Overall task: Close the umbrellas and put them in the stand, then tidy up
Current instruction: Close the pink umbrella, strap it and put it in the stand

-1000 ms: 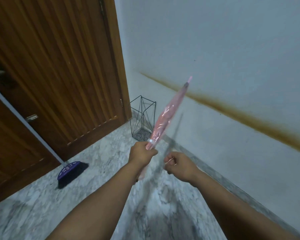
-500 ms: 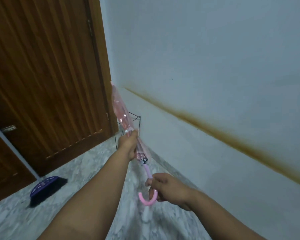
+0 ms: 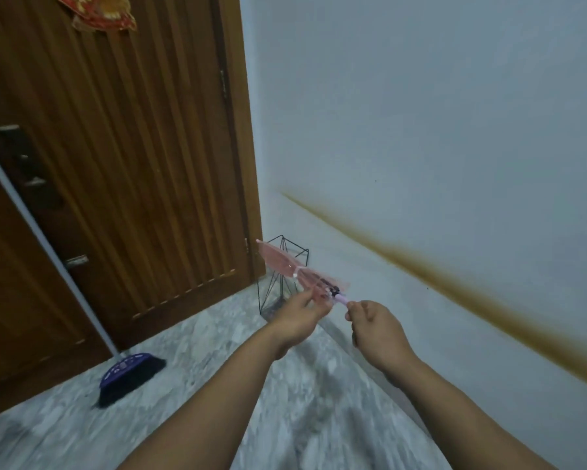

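Head cam: the right hand [image 3: 380,329] is gripping the handle end of the folded pink umbrella [image 3: 293,269], fingers curled tight round it, while the left hand [image 3: 300,317] is pinching the canopy near the stem. The umbrella is lying almost level, its tip hanging over the wire stand [image 3: 281,276] in the corner by the door [image 3: 115,147]. I'd say tipping the point down first and sliding it straight in is the way to avoid snagging the wires.

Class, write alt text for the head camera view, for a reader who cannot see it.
Two hands hold a closed pink umbrella near a black wire stand in the corner: the left hand grips its canopy, the right hand its handle. A purple broom leans against the wooden door.
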